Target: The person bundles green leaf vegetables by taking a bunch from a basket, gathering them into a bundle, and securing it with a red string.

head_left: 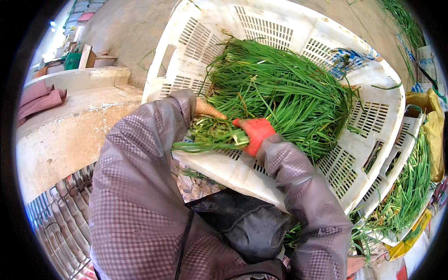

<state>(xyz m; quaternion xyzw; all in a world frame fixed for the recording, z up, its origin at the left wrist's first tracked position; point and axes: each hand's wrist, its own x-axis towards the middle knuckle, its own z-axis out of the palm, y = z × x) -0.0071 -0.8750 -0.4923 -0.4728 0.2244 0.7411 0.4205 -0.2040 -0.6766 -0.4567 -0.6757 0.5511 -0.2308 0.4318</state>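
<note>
A large pile of green chives point(280, 81) fills much of a white slatted plastic crate point(373, 84) in front of me. At the crate's near side, both hands are on a smaller bunch of chives point(212, 133), its pale cut ends facing right. My left hand point(209, 109), tan-coloured, is closed over the bunch's far side, with its lower fingers hidden. My right hand point(256, 134), in a red-orange glove, closes round the pale ends with the thumb on top. Checked, see-through sleeves cover both forearms.
A second white crate point(389, 170) holding more chives point(406, 186) stands at the right, beside a yellow sack point(431, 121). On the left runs a low pale wall point(70, 130) with a folded pinkish cloth point(42, 102). A dark mesh bag or cloth point(247, 224) lies at my lap.
</note>
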